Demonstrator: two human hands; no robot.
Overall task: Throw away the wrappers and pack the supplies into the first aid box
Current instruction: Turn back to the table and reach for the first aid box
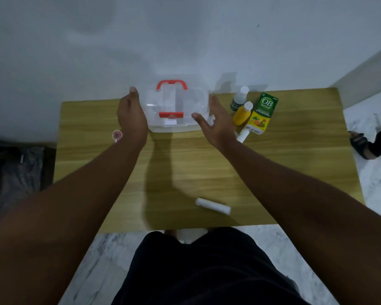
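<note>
— White gauze roll [213,206] nearest, lying loose on the wooden table [185,164], well apart from everything else. Not packed yet.

— Further back?

— Left hand [131,118] flat against the left side of the clear first aid box [177,110], fingers straight and spread, gripping nothing. Right hand [216,125] just beside the box's right side, fingers spread loose, thumb toward the front corner; hard to say whether touching. Red latch [171,115] down at the front, red handle [171,84] on top, lid closed. Something white showing faintly through the front wall, unclear what.

— Still outside the box?

— Small pink-topped item [117,135] left of the left wrist. On the right, a white tube [243,134], a yellow bottle [242,114], a clear bottle with a white cap [239,99], and a green carton [264,112].

— Any writing?

— "OB herbal" on the carton, readable. Bottle labels too small.

— Progress?

— Early, by the look of it. Supplies all still on the table, lid to be opened first. No wrappers clearly visible; dark bag [15,172] at far left, possibly for rubbish.
</note>
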